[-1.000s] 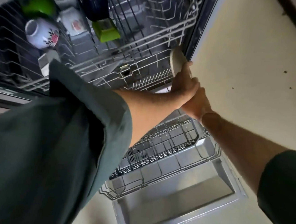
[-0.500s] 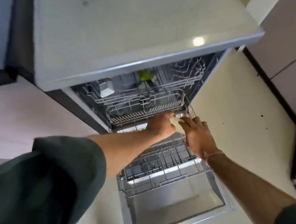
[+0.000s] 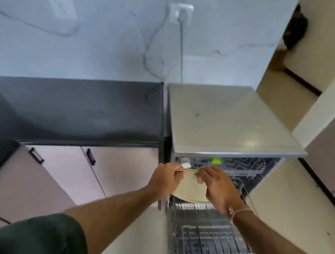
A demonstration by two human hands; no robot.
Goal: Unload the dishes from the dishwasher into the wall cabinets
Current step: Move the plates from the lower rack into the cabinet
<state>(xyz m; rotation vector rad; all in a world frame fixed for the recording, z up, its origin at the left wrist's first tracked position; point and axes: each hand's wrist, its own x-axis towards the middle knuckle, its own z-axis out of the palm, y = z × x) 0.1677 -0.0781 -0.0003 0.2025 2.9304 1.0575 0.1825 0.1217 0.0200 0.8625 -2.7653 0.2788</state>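
A cream-coloured plate point(image 3: 190, 191) hangs in front of the open dishwasher point(image 3: 232, 123), held by its upper rim. My left hand point(image 3: 165, 181) pinches the rim on the left and my right hand point(image 3: 219, 186) pinches it on the right. The plate's lower half shows between my wrists; the rest is hidden by my fingers. Behind the hands the upper rack point(image 3: 246, 171) still holds a green item point(image 3: 215, 160) and a white item point(image 3: 185, 165). The lower rack point(image 3: 211, 239) is pulled out over the open door, below my right forearm.
A dark countertop point(image 3: 78, 108) runs left of the dishwasher, with pink base cabinets point(image 3: 59, 178) and black handles under it. A marbled backsplash with a wall socket point(image 3: 181, 13) and cord rises behind. Cream floor lies to the right, beside more cabinet fronts point(image 3: 331, 155).
The view has risen from inside the dishwasher to the counter and wall. Both hands lifted the plate out of the rack area and now hold it higher, by its rim.
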